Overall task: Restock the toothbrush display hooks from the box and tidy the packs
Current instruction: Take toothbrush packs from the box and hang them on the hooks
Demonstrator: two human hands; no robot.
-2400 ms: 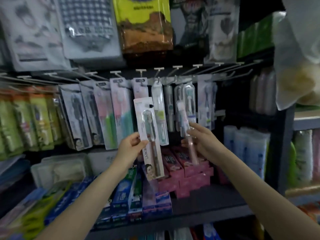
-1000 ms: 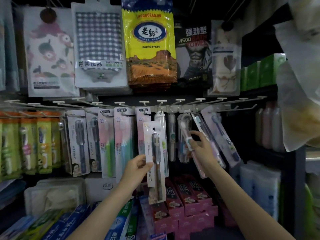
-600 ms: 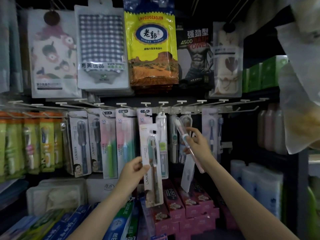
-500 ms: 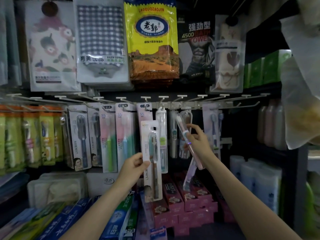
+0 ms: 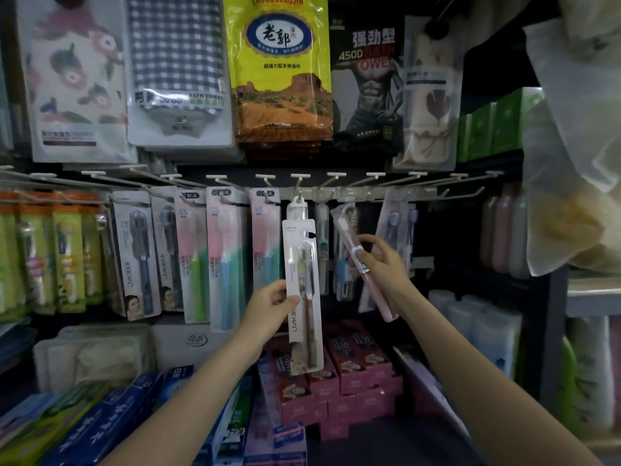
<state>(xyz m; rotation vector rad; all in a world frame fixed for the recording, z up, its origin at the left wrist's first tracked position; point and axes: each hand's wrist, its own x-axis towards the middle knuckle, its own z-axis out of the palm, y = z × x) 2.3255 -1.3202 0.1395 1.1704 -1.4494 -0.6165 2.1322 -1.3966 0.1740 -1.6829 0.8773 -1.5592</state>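
Left hand [image 5: 272,306] is pinching the white carded toothbrush pack [image 5: 303,294] at its lower left edge, holding it upright in front of the hooks [image 5: 299,178]. Right hand [image 5: 383,264] is gripping the slim pink toothbrush tube [image 5: 364,270] mid-length, tilted, its top near a hook right of centre. Both likely light; the card is probably bendy and best taken near the hang hole, the clear tube probably slippery.

The floral towel pack [image 5: 72,79], checked towel pack [image 5: 176,68] and yellow pack [image 5: 280,65] are cut off at the frame's top edge. The white bag [image 5: 571,129] at upper right is blurred and runs off the frame. Print on the hanging toothbrush packs [image 5: 223,257] is too small to read. Toothpaste boxes [image 5: 100,428] at lower left are cropped and smeared.
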